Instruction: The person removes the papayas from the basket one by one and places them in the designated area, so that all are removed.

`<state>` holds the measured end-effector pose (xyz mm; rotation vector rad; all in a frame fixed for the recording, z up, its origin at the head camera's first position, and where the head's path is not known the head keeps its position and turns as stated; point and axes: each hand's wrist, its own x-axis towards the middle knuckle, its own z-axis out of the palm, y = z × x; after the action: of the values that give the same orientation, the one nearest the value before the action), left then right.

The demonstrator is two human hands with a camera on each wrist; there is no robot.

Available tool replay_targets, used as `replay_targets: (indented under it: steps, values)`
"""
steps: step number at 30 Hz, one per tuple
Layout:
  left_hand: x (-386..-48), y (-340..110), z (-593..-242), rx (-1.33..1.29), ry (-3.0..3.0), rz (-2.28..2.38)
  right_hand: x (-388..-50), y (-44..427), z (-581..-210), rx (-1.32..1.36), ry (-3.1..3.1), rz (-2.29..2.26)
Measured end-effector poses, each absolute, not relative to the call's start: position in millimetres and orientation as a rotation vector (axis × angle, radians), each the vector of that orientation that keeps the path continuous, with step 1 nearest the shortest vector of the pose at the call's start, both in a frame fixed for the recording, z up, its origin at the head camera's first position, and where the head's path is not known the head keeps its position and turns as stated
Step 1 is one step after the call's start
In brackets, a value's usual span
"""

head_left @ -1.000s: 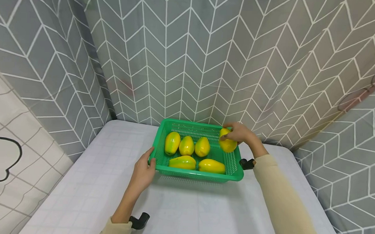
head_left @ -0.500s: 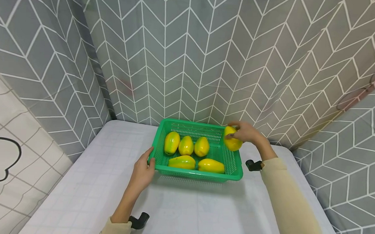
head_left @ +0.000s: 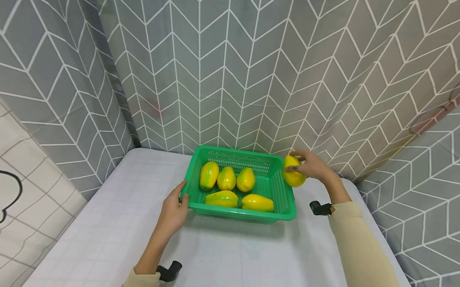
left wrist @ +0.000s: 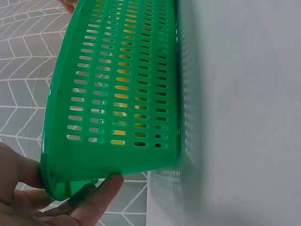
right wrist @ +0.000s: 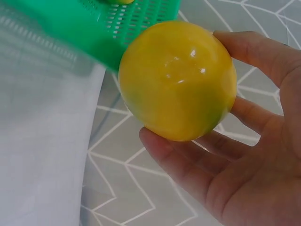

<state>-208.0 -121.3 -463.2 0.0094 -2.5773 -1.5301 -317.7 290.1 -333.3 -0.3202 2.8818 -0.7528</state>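
A green plastic basket with slotted walls stands on the table. My left hand grips its left end at the rim; in the left wrist view, the thumb and fingers lie on either side of that rim. My right hand holds a yellow papaya with a green tinge just beyond the basket's right rim. In the right wrist view, thumb and fingers close around the sides of this papaya. Several more papayas lie inside the basket, including one at the back left and one at the front right.
A white cloth covers the table, whose surface extends in front of the basket and to both sides. Grey patterned curtains hang behind and beside the table. A black wrist mount sits on my left wrist, another on my right.
The right hand has carried its papaya rightward, from over the basket's back right corner to past the right rim. My left hand keeps its grip, and the other papayas stay put.
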Motion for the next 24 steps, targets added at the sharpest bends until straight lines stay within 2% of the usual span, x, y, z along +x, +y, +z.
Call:
replay_targets:
  steps: [24]
  values:
    - [-204, -121, -458, 0.026, -2.591, -1.502, -307, 324, -365, -0.177, 2.877, -0.769]
